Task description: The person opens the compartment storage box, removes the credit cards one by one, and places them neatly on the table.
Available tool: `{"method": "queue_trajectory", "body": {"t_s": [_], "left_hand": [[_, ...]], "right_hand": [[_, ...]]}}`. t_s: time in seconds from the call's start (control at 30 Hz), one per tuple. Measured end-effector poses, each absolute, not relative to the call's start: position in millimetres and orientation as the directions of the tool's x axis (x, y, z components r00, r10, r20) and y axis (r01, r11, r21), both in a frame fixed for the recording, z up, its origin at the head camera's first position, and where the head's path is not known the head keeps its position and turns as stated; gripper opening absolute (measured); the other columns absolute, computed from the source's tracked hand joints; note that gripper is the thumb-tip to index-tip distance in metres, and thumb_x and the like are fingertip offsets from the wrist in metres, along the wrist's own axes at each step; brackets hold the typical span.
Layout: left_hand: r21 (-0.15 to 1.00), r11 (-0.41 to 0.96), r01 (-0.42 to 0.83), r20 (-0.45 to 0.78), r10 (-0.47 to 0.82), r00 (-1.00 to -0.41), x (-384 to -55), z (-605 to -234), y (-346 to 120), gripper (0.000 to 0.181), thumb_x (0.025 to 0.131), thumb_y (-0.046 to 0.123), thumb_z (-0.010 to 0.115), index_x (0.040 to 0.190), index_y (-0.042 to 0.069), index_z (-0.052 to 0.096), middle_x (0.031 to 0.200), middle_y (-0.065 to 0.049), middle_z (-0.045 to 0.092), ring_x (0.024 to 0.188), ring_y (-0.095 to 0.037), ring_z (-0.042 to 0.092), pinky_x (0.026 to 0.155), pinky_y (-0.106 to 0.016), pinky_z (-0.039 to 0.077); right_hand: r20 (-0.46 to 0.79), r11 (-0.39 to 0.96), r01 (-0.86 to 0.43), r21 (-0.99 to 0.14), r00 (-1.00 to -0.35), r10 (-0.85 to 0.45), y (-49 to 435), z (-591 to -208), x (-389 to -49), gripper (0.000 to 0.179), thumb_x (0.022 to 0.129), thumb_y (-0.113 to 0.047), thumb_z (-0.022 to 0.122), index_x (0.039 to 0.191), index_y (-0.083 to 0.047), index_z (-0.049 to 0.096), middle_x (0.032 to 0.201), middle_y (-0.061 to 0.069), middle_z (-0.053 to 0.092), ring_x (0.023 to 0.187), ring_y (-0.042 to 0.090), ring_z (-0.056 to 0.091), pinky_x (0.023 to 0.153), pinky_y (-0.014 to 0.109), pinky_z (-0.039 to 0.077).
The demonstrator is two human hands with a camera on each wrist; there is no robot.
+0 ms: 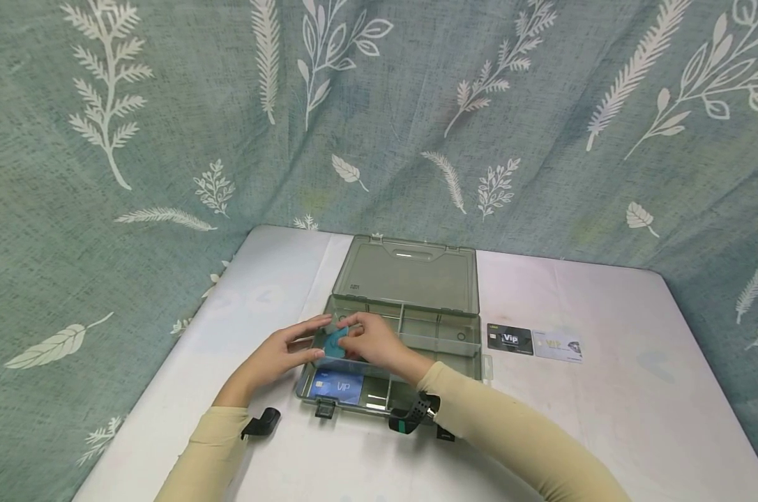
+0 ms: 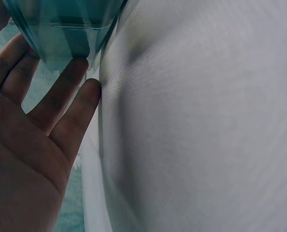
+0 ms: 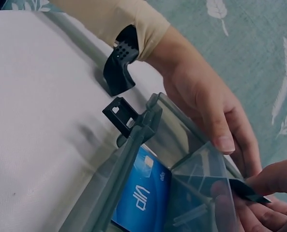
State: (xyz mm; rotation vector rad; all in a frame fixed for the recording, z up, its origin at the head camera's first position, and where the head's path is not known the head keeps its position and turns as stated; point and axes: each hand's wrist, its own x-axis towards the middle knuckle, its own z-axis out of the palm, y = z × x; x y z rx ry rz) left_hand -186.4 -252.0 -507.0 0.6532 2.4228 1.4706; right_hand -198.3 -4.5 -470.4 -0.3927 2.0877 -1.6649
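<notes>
A grey-green see-through divider box (image 1: 441, 362) stands on the table with its lid (image 1: 410, 279) folded back. My right hand (image 1: 379, 341) pinches a teal card (image 1: 335, 344) over the back left compartment. The card's lower part dips behind the divider in the right wrist view. My left hand (image 1: 272, 362) rests at the box's left end, thumb and fingers extended along the wall. In the left wrist view its fingertips (image 2: 80, 67) lie against the box's side. A blue VIP card (image 1: 337, 387) lies in the front left compartment.
Right of the box, a black VIP card (image 1: 509, 339) and a silver VIP card (image 1: 557, 346) lie side by side on the white tablecloth (image 1: 636, 418). Black latches (image 1: 325, 408) stick out at the box's front. A leaf-patterned curtain (image 1: 379, 139) hangs behind the table.
</notes>
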Motion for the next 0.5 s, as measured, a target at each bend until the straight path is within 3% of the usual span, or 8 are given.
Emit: {"method": "queue_trajectory", "body": {"t_s": [0.37, 0.5], "left_hand": [[0.879, 0.409, 0.247, 0.024, 0.478, -0.878, -187.1, -507.5, -251.6, 0.062, 0.097, 0.027, 0.073, 0.153, 0.016, 0.049, 0.162, -0.001, 0.037, 0.147, -0.033, 0.037, 0.116, -0.052, 0.040], [0.882, 0.401, 0.248, 0.029, 0.480, -0.877, -187.5, -508.2, -251.9, 0.062, 0.096, 0.025, 0.073, 0.153, 0.015, 0.049, 0.162, -0.001, 0.038, 0.148, -0.031, 0.035, 0.117, -0.050, 0.040]], "right_hand": [[-0.151, 0.355, -0.024, -0.934, -0.876, -0.457, 2.4, -464.9, -200.8, 0.031, 0.091, -0.002, 0.070, 0.121, -0.001, 0.067, 0.083, 0.006, 0.072, 0.058, 0.013, 0.065, 0.053, 0.025, 0.060], [-0.140, 0.351, -0.034, -0.936, -0.877, -0.460, 7.8, -463.8, -201.3, 0.030, 0.091, 0.000, 0.071, 0.120, 0.000, 0.068, 0.081, 0.006, 0.071, 0.057, 0.013, 0.066, 0.053, 0.025, 0.060]]}}
